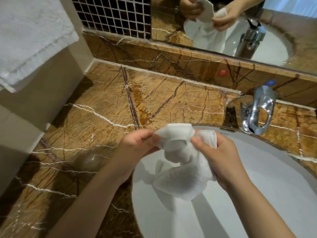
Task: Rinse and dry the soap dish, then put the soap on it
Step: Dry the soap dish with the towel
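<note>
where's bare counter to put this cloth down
Bare marble counter lies between the back ledge, the faucet and the basin rim. Crowded over the basin: left hand and right hand hold the white cloth.

Pinching bunched white cloth [180,162] with left hand [139,145] and right hand [221,157], above white basin [274,186] at 5 o'clock. At 2 o'clock, chrome tap [257,114] on brown marble worktop [103,121]. At 10 o'clock, hanging white towel [30,36]. At 1 o'clock, mirror [171,26] reflecting hands and cloth.
</note>
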`<state>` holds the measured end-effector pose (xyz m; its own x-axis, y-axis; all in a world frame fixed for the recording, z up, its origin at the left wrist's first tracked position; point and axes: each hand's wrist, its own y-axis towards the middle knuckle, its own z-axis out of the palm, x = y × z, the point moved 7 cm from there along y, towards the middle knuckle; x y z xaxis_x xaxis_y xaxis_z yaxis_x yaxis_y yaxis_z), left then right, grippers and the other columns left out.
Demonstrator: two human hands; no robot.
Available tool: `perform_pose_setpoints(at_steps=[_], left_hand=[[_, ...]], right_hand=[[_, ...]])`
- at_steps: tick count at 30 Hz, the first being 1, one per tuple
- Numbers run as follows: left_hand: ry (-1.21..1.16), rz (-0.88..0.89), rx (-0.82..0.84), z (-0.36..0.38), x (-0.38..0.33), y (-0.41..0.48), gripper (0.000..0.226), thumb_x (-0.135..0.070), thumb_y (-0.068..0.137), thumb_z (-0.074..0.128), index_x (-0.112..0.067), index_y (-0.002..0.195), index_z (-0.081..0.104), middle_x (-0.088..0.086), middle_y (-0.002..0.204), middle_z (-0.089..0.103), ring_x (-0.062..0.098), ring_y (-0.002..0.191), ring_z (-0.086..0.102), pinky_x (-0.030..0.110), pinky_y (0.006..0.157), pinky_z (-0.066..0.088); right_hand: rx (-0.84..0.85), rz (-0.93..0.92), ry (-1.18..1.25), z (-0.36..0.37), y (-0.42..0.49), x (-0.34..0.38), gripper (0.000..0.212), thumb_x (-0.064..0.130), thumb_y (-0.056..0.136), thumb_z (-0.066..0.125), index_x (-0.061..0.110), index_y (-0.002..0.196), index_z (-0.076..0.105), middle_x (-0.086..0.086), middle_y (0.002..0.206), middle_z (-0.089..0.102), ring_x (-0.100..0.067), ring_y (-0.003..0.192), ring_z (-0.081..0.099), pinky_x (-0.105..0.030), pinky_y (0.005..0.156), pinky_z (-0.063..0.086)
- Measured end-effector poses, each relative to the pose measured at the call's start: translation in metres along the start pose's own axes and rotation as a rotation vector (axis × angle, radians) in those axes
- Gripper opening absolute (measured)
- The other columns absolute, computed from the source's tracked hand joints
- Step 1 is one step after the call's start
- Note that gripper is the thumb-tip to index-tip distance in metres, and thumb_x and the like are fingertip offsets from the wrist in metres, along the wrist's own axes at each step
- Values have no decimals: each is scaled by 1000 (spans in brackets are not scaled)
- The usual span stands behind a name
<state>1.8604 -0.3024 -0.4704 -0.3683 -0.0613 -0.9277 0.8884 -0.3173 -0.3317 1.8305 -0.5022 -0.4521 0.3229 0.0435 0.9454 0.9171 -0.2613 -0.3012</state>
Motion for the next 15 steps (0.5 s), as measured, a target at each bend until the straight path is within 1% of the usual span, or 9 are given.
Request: perform_pose_setpoints(at_steps=[3, 5, 6, 7, 9, 10, 12, 13, 15], left_hand=[[-6, 21, -128, -4, 3, 4, 33, -38, 70, 73, -8, 84, 73, 18, 89, 71, 29, 82, 66, 38, 76, 53], [22, 52, -183, -5, 1, 5, 34, -34, 74, 71, -1, 81, 69, 30, 84, 65, 30, 75, 61, 43, 72, 50], [66, 77, -200, -5, -2, 5, 36, -32, 77, 71, 4, 81, 67, 35, 82, 62, 29, 71, 58, 42, 68, 48], [126, 106, -206, -2, -6, 4, 39, -30, 79, 69, 8, 80, 63, 38, 77, 57, 26, 66, 54, 40, 63, 44], [227, 170, -187, 8, -14, 3, 43, -27, 80, 63, 15, 77, 58, 36, 65, 49, 21, 59, 44, 35, 57, 34], [232, 188, -176, 14, -16, 2, 42, -23, 82, 62, 18, 76, 56, 31, 61, 47, 20, 58, 41, 33, 56, 31], [174, 188, -197, 17, -17, 1, 33, -13, 86, 62, 18, 77, 56, 22, 62, 49, 20, 60, 43, 32, 58, 33], [159, 195, -224, 17, -19, 0, 30, -11, 88, 61, 16, 75, 57, 20, 63, 50, 20, 60, 44, 32, 57, 35], [146, 224, -265, 16, -23, -5, 32, -16, 87, 59, 9, 66, 55, 16, 60, 47, 20, 57, 42, 30, 54, 34]], right_hand=[[-90, 85, 36, -1, 1, -7, 14, 5, 75, 74, 13, 66, 67, -7, 65, 64, -21, 65, 58, -34, 59, 46], [-216, 48, 38, -8, -3, -6, 21, 7, 74, 74, 12, 58, 62, -13, 58, 55, -20, 60, 50, -32, 56, 38], [-285, -20, -4, -11, -8, 0, 21, 10, 74, 74, 11, 56, 62, -13, 56, 55, -17, 58, 48, -30, 54, 37], [-337, -116, -70, -11, -13, 10, 20, 11, 73, 72, 12, 56, 61, -7, 53, 55, -14, 55, 46, -27, 53, 36], [-320, -329, -233, 6, -25, 34, 23, 5, 72, 64, 19, 55, 58, 6, 51, 52, -3, 52, 41, -19, 50, 35], [-250, -433, -324, 21, -30, 42, 25, 0, 70, 60, 22, 59, 60, 9, 55, 56, -3, 57, 46, -19, 54, 37], [-133, -569, -521, 47, -38, 49, 35, -4, 65, 53, 17, 86, 72, 3, 84, 73, -18, 80, 59, -21, 69, 40], [-126, -610, -598, 52, -40, 49, 46, -4, 63, 52, 14, 101, 72, -2, 97, 74, -24, 89, 60, -19, 74, 38], [-140, -655, -665, 52, -39, 48, 55, -7, 63, 50, 11, 112, 68, -4, 108, 72, -29, 90, 60, -17, 76, 36]])
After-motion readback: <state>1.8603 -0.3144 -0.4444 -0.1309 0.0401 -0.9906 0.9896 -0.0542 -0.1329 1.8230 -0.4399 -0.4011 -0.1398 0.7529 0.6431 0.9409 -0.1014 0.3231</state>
